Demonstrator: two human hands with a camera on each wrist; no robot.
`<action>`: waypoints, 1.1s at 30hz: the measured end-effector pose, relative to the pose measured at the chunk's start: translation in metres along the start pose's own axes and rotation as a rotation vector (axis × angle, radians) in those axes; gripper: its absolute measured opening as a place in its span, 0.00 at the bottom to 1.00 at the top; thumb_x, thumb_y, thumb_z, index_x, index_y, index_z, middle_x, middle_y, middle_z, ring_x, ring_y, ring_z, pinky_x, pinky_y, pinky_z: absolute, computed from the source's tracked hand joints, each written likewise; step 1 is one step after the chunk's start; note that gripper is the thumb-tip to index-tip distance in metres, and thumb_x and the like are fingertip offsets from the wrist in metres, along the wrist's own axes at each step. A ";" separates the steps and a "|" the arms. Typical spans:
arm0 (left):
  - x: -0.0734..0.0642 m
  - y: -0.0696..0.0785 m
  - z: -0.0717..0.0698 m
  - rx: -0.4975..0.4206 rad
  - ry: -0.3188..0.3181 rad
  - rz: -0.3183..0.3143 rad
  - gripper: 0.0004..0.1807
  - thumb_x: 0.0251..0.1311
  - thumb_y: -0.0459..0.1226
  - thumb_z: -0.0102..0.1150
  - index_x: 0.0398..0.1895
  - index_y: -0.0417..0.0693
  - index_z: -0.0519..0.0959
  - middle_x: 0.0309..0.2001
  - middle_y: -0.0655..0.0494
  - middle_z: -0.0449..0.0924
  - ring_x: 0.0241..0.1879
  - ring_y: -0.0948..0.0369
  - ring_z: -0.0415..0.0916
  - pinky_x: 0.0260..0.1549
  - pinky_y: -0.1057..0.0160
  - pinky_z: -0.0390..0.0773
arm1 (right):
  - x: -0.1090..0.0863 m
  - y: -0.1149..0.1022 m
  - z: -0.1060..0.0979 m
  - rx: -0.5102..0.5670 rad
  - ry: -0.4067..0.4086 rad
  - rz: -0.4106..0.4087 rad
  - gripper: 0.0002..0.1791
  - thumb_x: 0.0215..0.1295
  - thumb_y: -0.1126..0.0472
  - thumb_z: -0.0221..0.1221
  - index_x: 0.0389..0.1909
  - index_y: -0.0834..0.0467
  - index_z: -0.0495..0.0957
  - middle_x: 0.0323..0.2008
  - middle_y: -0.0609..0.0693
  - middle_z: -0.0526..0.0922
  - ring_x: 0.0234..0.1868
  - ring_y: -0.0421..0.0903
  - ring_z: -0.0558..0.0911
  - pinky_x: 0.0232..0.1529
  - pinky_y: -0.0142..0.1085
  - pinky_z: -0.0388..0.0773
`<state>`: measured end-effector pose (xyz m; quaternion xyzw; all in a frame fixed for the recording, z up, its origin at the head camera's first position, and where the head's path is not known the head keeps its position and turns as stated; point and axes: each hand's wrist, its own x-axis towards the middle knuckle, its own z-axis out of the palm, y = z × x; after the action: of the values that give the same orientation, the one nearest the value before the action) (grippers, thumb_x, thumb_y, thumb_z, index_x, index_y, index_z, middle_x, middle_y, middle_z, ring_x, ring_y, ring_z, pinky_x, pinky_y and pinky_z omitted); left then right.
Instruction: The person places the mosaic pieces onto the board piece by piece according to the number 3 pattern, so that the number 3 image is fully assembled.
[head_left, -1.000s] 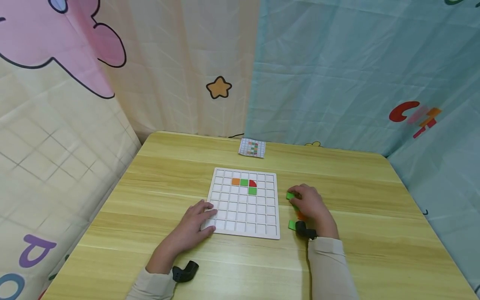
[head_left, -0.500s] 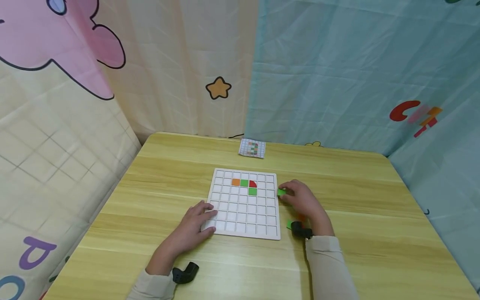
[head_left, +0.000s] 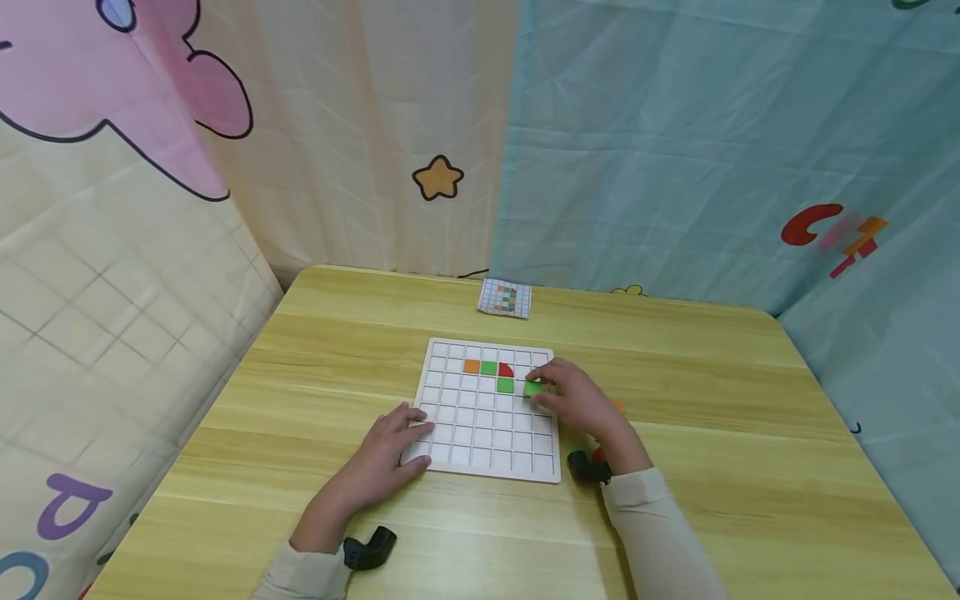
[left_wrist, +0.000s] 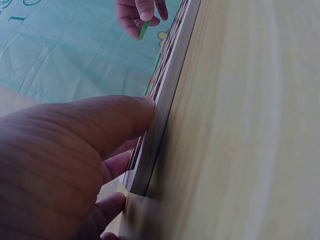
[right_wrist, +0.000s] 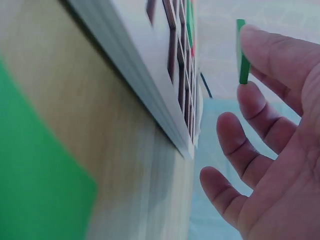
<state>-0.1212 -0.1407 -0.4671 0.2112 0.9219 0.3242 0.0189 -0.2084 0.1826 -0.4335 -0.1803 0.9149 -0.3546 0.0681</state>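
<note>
In the head view, a white grid board lies on the wooden table. Set in its cells are an orange square tile, a green square tile, a red quarter-circle tile and, below the red one, a second green tile. My right hand pinches another green tile between thumb and fingers, over the board's right side. The right wrist view shows this tile edge-on, above the board surface. My left hand rests at the board's near left corner, its thumb touching the edge.
A small printed card with a coloured grid pattern lies near the table's far edge. Beside the right forearm, partly hidden, are loose orange, red and green pieces. Curtains hang behind the table.
My right hand has carried the green tile leftward from the table beside the board to above its right columns. The left hand has stayed in place.
</note>
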 end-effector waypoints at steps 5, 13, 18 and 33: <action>0.000 -0.001 0.000 -0.001 0.002 0.004 0.25 0.62 0.37 0.66 0.62 0.41 0.77 0.64 0.49 0.69 0.73 0.42 0.52 0.69 0.37 0.47 | 0.003 -0.009 0.004 0.007 -0.030 -0.035 0.12 0.65 0.64 0.65 0.48 0.54 0.82 0.43 0.47 0.78 0.46 0.49 0.74 0.51 0.46 0.73; -0.001 -0.002 0.000 0.000 0.007 0.009 0.25 0.62 0.37 0.66 0.62 0.41 0.77 0.64 0.50 0.69 0.73 0.42 0.52 0.69 0.37 0.49 | 0.013 -0.021 0.012 0.006 -0.064 -0.079 0.12 0.64 0.65 0.65 0.48 0.56 0.82 0.42 0.47 0.78 0.45 0.48 0.74 0.51 0.45 0.74; 0.000 -0.002 0.000 0.005 0.002 0.011 0.25 0.63 0.38 0.66 0.62 0.41 0.77 0.64 0.49 0.69 0.73 0.42 0.52 0.69 0.36 0.48 | 0.021 -0.025 0.022 -0.046 -0.074 -0.138 0.11 0.62 0.66 0.66 0.46 0.58 0.83 0.39 0.47 0.78 0.41 0.48 0.74 0.47 0.43 0.73; -0.001 0.000 -0.001 -0.010 0.018 0.022 0.24 0.62 0.36 0.66 0.61 0.40 0.78 0.63 0.47 0.70 0.72 0.40 0.53 0.68 0.35 0.49 | 0.030 -0.040 0.043 -0.130 -0.075 -0.064 0.11 0.63 0.63 0.66 0.46 0.54 0.83 0.43 0.48 0.78 0.47 0.50 0.73 0.53 0.47 0.71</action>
<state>-0.1201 -0.1413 -0.4666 0.2184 0.9179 0.3310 0.0082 -0.2138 0.1178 -0.4381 -0.2267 0.9267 -0.2893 0.0790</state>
